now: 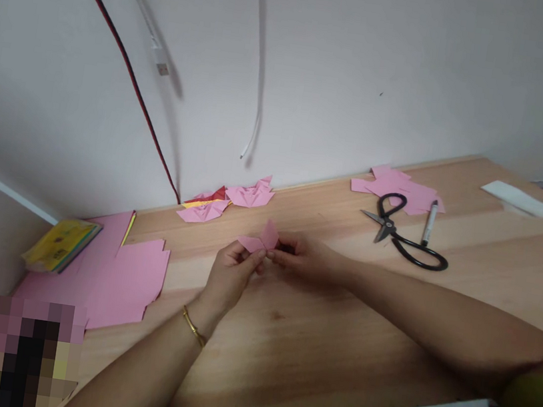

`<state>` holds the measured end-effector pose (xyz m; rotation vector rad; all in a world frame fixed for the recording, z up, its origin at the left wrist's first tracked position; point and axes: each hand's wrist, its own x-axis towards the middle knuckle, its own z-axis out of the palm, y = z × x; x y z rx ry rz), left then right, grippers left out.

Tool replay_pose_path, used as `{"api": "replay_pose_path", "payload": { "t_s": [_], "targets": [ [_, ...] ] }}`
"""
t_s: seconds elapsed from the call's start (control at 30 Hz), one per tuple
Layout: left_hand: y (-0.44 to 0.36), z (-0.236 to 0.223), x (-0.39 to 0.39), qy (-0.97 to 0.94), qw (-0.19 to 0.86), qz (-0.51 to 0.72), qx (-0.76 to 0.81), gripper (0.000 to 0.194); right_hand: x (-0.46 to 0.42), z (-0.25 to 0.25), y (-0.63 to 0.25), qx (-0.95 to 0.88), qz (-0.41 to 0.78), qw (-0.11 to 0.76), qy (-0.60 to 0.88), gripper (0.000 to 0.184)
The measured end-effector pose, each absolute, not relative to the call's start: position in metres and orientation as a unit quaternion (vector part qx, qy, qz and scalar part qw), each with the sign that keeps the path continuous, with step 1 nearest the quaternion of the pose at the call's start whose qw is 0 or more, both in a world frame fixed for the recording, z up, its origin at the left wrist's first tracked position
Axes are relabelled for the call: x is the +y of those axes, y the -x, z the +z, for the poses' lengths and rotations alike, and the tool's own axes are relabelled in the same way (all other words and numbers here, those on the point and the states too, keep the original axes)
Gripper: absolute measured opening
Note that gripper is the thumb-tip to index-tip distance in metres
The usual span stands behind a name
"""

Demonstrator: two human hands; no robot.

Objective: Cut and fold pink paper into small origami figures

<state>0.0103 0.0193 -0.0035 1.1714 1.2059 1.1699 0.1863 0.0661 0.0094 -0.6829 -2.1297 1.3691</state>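
Observation:
A small piece of folded pink paper [271, 234] is held up over the wooden table [282, 340], its flaps pointing up and to the left. My left hand [234, 269] pinches its lower left side between thumb and fingers. From the right, my right hand [304, 257] grips the same paper, with the thumb close to my left thumb. Fingers hide the paper's lower part. Behind my hands, folded pink paper shapes [251, 192] lie against the wall, and a red and yellow strip [206, 198] shows among them.
Black-handled scissors [386, 228] lie partly open at the right, near a marker [429, 224] and pink paper pieces [405, 187]. Farther right is a white strip [519, 198]. Large pink sheets [124, 277], a yellow book [61, 245] and a yellow pencil [128, 228] occupy the left. Cables [121, 48] hang along the wall.

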Motion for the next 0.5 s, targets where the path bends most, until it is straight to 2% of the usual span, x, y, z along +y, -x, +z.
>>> {"api": "replay_pose_path", "payload": {
  "t_s": [0.27,0.5],
  "targets": [
    [-0.0115,0.0005,0.0206,-0.491,0.524,0.477,0.506,0.020,0.0628,0.0118,-0.1856,-0.806,0.482,0.257,0.228,0.019],
    [-0.0131,0.0012,0.0192,-0.438,0.605,0.503,0.434,0.014,0.0653,0.0155,-0.1861,-0.814,0.494,0.254,0.166,0.019]
  ]
}}
